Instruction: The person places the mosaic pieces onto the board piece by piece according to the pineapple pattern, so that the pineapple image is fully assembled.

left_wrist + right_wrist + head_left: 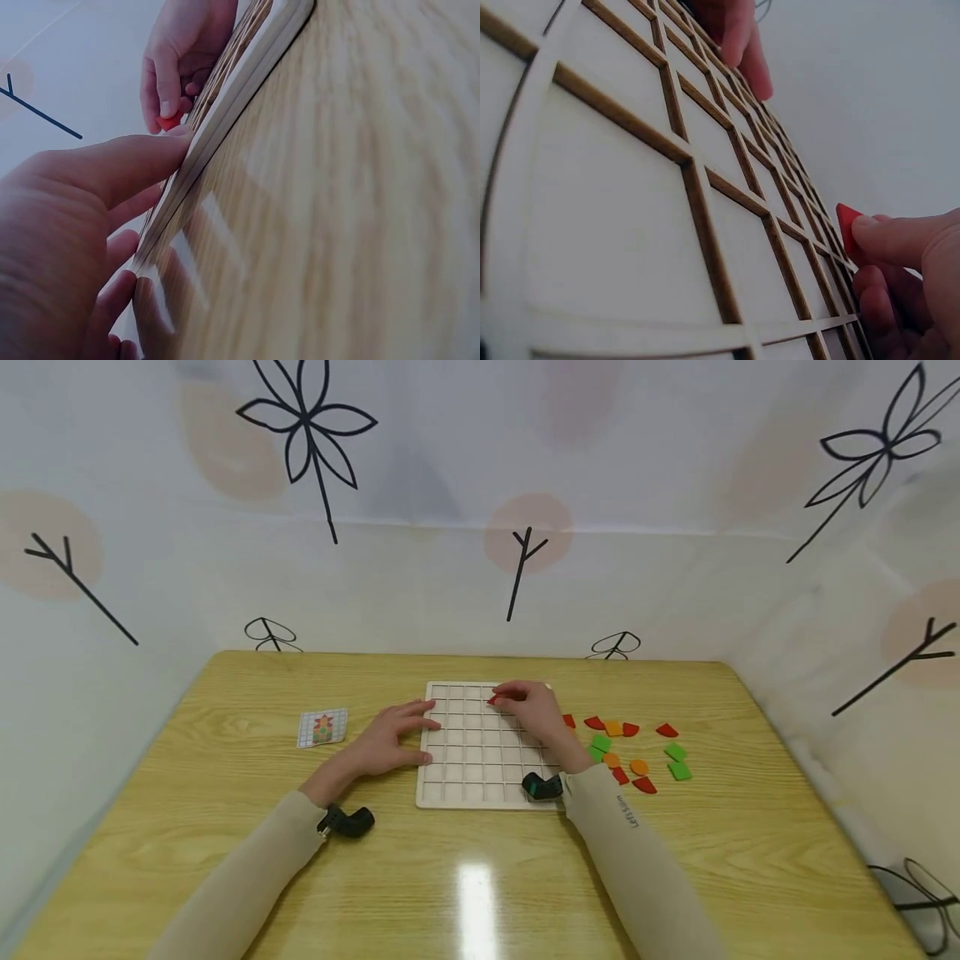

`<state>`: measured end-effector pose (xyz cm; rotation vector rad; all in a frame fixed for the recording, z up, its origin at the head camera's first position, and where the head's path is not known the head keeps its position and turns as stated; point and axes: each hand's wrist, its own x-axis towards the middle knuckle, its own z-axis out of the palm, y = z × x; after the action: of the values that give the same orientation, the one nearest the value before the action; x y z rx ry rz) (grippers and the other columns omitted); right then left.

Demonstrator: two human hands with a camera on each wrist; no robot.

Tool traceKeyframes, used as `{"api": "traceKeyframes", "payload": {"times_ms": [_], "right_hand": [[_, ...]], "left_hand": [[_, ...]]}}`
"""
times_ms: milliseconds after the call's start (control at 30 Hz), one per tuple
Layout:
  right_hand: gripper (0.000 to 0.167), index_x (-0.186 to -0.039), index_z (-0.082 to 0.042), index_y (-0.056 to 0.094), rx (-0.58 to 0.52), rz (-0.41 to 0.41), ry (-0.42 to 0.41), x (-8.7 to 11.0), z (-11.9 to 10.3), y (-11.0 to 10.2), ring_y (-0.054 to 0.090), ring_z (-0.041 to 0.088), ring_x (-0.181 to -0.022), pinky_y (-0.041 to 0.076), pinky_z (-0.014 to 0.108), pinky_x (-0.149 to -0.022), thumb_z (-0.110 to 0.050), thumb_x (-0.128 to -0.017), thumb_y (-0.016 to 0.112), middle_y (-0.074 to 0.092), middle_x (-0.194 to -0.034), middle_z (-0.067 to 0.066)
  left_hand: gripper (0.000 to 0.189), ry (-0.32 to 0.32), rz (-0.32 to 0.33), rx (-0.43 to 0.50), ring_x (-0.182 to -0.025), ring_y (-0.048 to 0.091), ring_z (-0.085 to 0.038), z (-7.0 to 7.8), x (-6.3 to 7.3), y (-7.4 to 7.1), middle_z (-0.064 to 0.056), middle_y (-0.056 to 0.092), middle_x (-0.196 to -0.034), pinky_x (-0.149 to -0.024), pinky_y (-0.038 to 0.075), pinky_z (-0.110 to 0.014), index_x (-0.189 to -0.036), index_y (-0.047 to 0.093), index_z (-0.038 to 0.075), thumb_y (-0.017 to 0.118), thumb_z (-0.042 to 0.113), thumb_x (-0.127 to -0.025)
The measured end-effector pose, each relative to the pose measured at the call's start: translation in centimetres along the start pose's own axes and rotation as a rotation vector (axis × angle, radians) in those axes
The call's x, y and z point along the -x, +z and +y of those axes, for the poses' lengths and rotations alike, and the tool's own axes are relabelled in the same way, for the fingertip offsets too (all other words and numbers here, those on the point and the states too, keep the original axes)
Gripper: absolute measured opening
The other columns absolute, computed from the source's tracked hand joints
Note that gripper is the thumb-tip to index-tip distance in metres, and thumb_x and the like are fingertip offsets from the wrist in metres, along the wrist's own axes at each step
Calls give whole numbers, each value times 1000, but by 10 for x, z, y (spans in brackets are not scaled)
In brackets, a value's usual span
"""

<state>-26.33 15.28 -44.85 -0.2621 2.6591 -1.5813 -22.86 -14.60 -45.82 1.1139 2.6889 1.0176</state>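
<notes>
In the head view, the right hand point(534, 710) pinches a small red flat piece point(492, 699) at the far part of a pale wooden grid board point(474, 770); with no visible cell filled and loose red, orange and green flat pieces point(679, 770) to the board's right on the wood-grain surface point(405, 877), the work seems barely begun. The left wrist view shows the left hand point(67, 202), fingers apart, at the board's edge. The right wrist view shows bare cells.

Pale wall point(420, 581) — black line-drawn flowers point(305, 418), peach patches point(225, 452); wood-grain table point(382, 877) — white glare point(476, 910) on near side.
</notes>
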Motion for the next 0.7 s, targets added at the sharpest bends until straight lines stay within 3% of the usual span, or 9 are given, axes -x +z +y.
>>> {"api": "traceKeyframes", "payload": {"times_ms": [400,700], "right_hand": [[18,-110,-9,78,113,-15,-70,0,0,7,65,25,-104,50,41,-91,-15,-95,70,72,-113,8],[21,-114,-9,77,130,-28,-34,3,-4,8,63,24,-100,50,38,-87,-14,-96,69,70,-114,8]], "left_hand": [[50,-23,8,14,-146,27,-36,-1,1,1,-8,43,-154,-114,15,-63,-132,66,12,77,31,-87],[49,-3,9,1,-145,27,-37,-2,1,1,-10,44,-153,-113,16,-64,-132,65,12,76,31,-88]]}}
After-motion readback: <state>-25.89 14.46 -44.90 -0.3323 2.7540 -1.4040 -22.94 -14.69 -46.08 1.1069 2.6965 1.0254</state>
